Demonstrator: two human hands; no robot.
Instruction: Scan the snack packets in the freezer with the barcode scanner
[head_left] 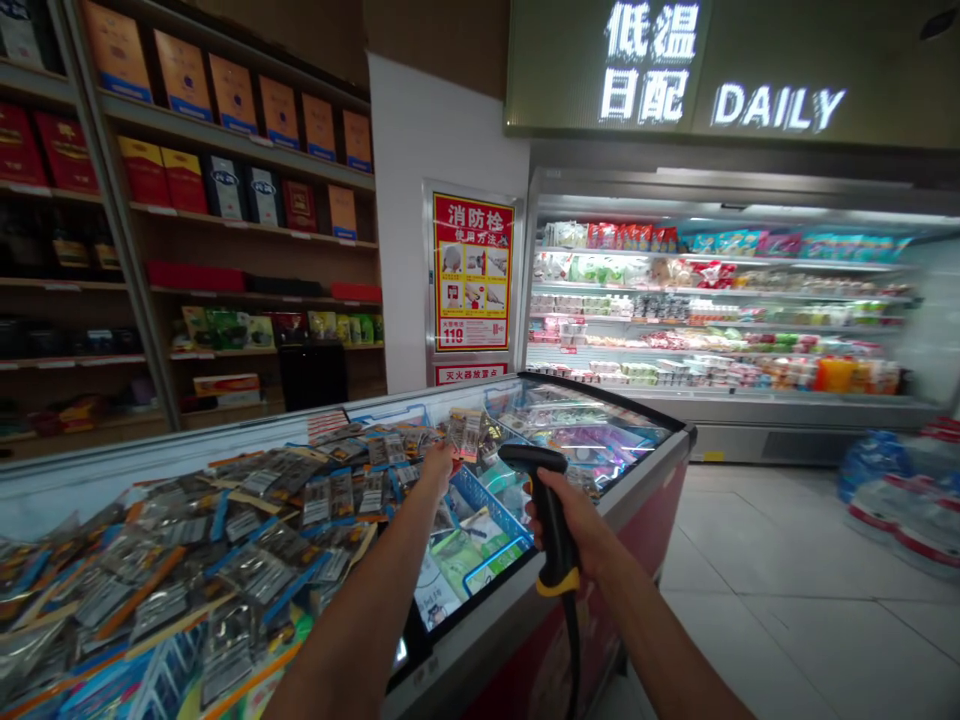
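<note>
My right hand (574, 515) is wrapped round the handle of a black and yellow barcode scanner (553, 535), whose head points left and whose cord hangs down. My left arm stretches forward over the chest freezer. At its end my left hand (439, 464) is closed at the lower edge of a clear-fronted snack packet (466, 432), which stands tilted up. Around that hand lie many similar packets (274, 470) with blue and orange edges, heaped on the freezer top. The left fingertips are small and partly hidden.
The chest freezer (667, 460) has a glass top, with blue baskets (480, 490) and bagged goods visible beneath. Shelves of boxes (255, 235) stand behind on the left. A lit refrigerated display (720, 405) is at the back right. Wrapped bottles (911, 500) sit on the floor at right.
</note>
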